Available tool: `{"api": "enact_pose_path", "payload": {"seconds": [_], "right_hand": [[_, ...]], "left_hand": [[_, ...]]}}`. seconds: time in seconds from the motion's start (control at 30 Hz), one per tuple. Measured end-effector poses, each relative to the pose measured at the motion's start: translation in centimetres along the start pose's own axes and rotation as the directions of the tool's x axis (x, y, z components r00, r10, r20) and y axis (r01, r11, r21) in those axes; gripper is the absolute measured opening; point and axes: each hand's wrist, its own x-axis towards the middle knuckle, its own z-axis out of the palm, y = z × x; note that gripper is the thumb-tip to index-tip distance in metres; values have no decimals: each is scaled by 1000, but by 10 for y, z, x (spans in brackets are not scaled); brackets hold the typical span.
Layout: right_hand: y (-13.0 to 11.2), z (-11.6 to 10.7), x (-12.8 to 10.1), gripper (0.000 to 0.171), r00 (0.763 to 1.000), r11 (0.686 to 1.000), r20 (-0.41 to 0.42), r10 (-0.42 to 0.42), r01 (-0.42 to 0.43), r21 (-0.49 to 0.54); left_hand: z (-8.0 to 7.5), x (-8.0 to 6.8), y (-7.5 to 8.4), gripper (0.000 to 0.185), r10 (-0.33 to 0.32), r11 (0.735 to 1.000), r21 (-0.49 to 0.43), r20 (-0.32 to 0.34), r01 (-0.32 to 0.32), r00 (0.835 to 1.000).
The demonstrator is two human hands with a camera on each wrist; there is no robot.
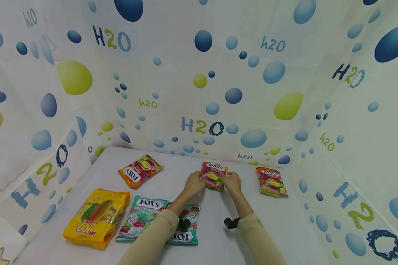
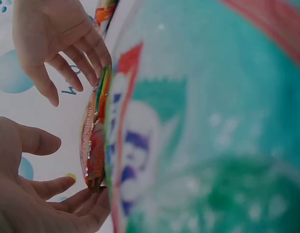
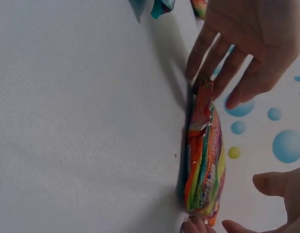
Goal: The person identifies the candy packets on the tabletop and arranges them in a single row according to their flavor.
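Note:
An orange and red Fox's fruit candy bag lies on the white table between both hands. My left hand is at the bag's left edge and my right hand at its right edge. Seen from the side in the left wrist view, the left fingers reach the candy bag's lower end, the thumb held apart. In the right wrist view, the left fingertips touch one end of the bag. Fingertips of the right hand reach its other end, thumb raised away from it.
Another orange Fox's bag lies at the back left, and a third at the right. Beneath the left forearm are two teal Fox's bags, beside a yellow candy bag. Printed white sheets wall in the table.

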Motion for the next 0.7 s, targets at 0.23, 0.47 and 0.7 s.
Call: {"api": "enact_pose_path", "payload": {"seconds": [0.23, 0.47, 0.7], "right_hand": [[1, 5, 5, 59, 1000, 1000, 15, 26, -26, 11], [8, 2, 14, 59, 996, 998, 65, 57, -59, 35], [15, 0, 21, 50, 985, 988, 141, 97, -113, 109]], "left_hand": [[4, 6, -4, 57, -18, 1000, 9, 5, 18, 1000], [5, 8, -7, 55, -61, 997, -40, 30, 62, 998], [2, 11, -10, 56, -88, 993, -78, 36, 91, 995]]}}
